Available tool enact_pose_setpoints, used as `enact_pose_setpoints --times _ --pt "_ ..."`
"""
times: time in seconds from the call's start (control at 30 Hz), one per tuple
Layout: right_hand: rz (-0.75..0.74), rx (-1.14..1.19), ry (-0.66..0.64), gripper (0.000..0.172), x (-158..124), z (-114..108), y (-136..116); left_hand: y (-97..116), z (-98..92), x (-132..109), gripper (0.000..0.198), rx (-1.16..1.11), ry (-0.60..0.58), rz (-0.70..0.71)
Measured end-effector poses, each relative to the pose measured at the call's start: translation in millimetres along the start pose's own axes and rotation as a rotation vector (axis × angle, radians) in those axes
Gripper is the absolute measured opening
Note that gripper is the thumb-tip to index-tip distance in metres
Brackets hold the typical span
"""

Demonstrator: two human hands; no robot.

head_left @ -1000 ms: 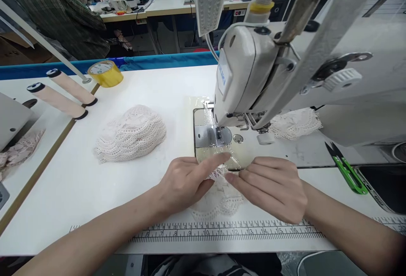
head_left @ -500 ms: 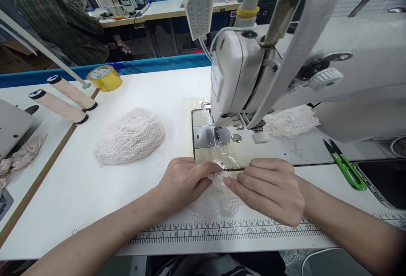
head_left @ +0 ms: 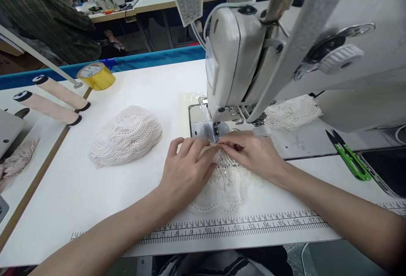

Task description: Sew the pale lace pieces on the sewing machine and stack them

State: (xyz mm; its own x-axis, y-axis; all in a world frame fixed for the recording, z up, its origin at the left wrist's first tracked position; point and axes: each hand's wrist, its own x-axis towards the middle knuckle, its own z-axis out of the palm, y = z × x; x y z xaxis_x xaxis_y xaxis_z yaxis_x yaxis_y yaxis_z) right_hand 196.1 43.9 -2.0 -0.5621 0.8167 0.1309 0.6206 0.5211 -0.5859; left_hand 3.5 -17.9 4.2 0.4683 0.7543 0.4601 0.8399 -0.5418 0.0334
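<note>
A piece of white lace [head_left: 226, 187] hangs toward me from both hands, its scalloped lower part lying on the table. My left hand [head_left: 187, 170] pinches its upper edge from the left, thumb and fingers closed. From the right, my right hand [head_left: 250, 151] grips the same edge between thumb and forefinger. The fingertips nearly meet, just in front of the presser foot [head_left: 216, 128] of the sewing machine [head_left: 234, 56]. Fingers cover the exact edge of the lace.
A heap of white lace [head_left: 128, 136] lies left; another lace bundle [head_left: 293, 112] sits behind the needle area. Green thread snips [head_left: 350, 157] and a dark phone [head_left: 385, 172] are right. Thread cones [head_left: 60, 94] and yellow tape [head_left: 97, 76] stand back left. A person [head_left: 47, 22] sits beyond.
Both hands have moved forward with the lace, from the table's front area up to the presser foot. More of the lace now shows below them. The camera view has shifted slightly.
</note>
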Motion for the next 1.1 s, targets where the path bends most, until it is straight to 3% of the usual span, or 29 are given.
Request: enact_pose_setpoints --times 0.13,0.27,0.43,0.67,1.1 --pt "-0.040 -0.121 0.085 0.030 1.4 -0.6 3.1 7.6 -1.8 -4.7 0.022 0.116 0.004 0.142" --pt "-0.128 -0.426 0.193 0.028 -4.8 -6.4 1.4 9.3 -2.5 -5.7 0.031 0.094 -0.070 0.116" --pt "-0.315 -0.601 0.190 0.028 -13.8 -7.5 -2.8 -1.0 1.8 2.0 0.032 0.069 -0.068 0.114" --pt "-0.295 -0.596 0.168 0.027 -14.7 -0.1 -0.9 -4.1 -0.6 3.0 0.037 0.069 -0.099 0.087" --pt "-0.287 -0.859 0.242 0.024 -10.9 -2.1 1.6 -8.4 8.1 8.7 0.037 0.068 -0.090 0.070"
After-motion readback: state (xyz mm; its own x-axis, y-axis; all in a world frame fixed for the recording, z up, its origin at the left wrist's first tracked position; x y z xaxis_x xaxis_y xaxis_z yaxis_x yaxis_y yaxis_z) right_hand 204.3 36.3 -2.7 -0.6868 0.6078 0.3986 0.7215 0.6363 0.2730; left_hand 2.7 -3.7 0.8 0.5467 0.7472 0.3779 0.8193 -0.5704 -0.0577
